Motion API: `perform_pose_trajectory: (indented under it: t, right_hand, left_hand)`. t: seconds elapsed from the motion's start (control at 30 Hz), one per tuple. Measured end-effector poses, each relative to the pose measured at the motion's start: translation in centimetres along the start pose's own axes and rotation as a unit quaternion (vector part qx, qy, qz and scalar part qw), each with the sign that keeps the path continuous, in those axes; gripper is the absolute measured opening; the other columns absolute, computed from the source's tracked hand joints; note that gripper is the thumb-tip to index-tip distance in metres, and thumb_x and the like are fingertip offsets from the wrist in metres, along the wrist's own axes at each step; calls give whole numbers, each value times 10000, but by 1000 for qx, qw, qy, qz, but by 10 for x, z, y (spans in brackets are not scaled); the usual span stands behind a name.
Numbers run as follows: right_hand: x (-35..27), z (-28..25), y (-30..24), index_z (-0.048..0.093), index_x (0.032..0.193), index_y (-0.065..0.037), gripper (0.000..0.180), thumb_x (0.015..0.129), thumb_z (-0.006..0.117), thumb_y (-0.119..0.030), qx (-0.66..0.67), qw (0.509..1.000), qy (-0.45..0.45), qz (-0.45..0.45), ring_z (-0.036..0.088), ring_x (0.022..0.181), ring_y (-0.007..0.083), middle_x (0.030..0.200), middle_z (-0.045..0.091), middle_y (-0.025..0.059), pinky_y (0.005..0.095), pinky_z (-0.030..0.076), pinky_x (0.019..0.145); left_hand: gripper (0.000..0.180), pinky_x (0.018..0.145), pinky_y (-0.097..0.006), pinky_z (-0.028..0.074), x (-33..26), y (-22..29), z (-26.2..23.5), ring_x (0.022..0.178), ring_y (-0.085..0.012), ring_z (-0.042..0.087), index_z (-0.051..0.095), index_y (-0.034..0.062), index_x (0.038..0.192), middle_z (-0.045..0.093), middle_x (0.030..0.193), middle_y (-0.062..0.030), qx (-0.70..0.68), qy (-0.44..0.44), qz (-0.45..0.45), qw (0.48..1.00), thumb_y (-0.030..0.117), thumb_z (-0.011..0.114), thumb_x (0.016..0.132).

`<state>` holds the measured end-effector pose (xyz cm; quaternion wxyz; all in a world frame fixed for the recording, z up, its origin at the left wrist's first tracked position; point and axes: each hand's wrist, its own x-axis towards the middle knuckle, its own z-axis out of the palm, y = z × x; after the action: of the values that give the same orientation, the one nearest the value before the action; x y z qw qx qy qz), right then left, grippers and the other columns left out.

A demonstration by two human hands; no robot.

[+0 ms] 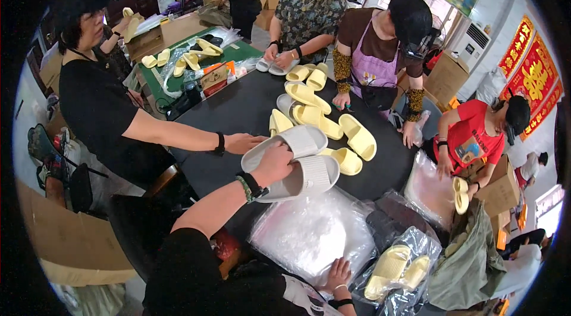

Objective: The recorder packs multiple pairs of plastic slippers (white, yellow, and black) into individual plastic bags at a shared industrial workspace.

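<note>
My left hand (275, 164) is closed on a pair of light grey slippers (317, 174), held side by side above the dark table. Its fingers reach into the slippers' foot openings. My right hand (338, 274) lies flat, fingers stretched out, at the near edge of a stack of clear plastic bags (309, 230). To the right of that hand, a pair of pale yellow slippers (386, 271) rests in clear plastic. Beyond the grey pair lie several loose yellow slippers (358, 137). A co-worker's hand (244, 143) touches the table just left of the grey pair.
Several co-workers stand around the black table (220, 108). One in red handles plastic bags (429, 188) at the right. A green table (241, 51) with more slippers adjoins at the far left. Cardboard boxes (77, 232) stand at the left; a green sack (467, 268) lies at the right.
</note>
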<state>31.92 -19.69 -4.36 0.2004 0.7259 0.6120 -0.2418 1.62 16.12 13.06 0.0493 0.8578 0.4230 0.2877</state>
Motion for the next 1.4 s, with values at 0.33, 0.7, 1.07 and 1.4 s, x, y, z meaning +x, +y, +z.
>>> perform_pose_trajectory:
  t: [0.33, 0.7, 1.07, 1.4]
  right_hand:
    - [-7, -14, -6, -66, 1485, -8, 1554, 408, 816, -697, 11, 1000, -10, 2, -108, 1428, 425, 1561, -78, 218, 608, 39, 1113]
    - [-3, 9, 6, -80, 1490, -33, 1540, 421, 803, -703, 16, 1000, 10, -17, -117, 1418, 453, 1563, -95, 203, 637, 25, 1099]
    - [1, -5, -4, -101, 1479, -4, 1570, 409, 796, -720, -16, 1000, -7, -1, -121, 1424, 434, 1562, -104, 206, 613, 52, 1112]
    - [0, 11, 9, -85, 1481, -9, 1582, 384, 798, -731, 14, 1000, 4, -1, -107, 1419, 454, 1563, -66, 210, 639, 54, 1096]
  left_hand:
    - [205, 754, -450, 480, -36, 28, 33, 904, -336, 571, 687, 29, 737, 641, 864, -144, -31, -79, -8, 996, 228, 681, 687]
    - [208, 774, -465, 458, -44, 36, 40, 978, -337, 540, 670, 28, 743, 617, 902, -148, -9, -148, -27, 989, 229, 660, 691]
    - [240, 818, -462, 473, 30, -37, -17, 958, -364, 561, 688, 3, 830, 638, 932, -180, 44, -45, -80, 995, 183, 650, 676]
    - [213, 804, -477, 455, -12, -29, 7, 945, -349, 561, 633, 31, 885, 606, 932, -178, 164, -72, -154, 972, 223, 627, 792]
